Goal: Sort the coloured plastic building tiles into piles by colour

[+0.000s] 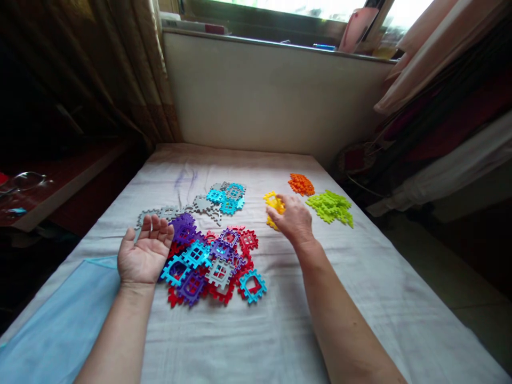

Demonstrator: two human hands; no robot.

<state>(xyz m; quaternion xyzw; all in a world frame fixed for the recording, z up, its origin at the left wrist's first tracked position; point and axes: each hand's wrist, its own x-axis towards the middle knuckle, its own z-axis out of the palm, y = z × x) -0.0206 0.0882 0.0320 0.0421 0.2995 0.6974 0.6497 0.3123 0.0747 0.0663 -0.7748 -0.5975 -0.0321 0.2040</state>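
Note:
My left hand [146,253] is open, palm up and fingers loosely spread, at the left edge of a mixed heap of flat plastic interlocking tiles. Red, purple, blue and grey tiles lie in that heap, such as a blue tile [253,286] at its right side and a grey tile [220,273] on top. My right hand [295,217] is palm down over the small pile of yellow interlocking tiles [273,201], thumb and fingers closed about them. The hand hides part of the pile, along with some of its own fingers.
Orange tiles [301,184] and lime green tiles [331,207] form piles at the right. Blue tiles [228,205] lie farther back, with grey tiles [170,212] to their left. A light blue cloth [60,314] covers the left front of the sheet-covered surface [248,341]. Behind is a wall [272,90].

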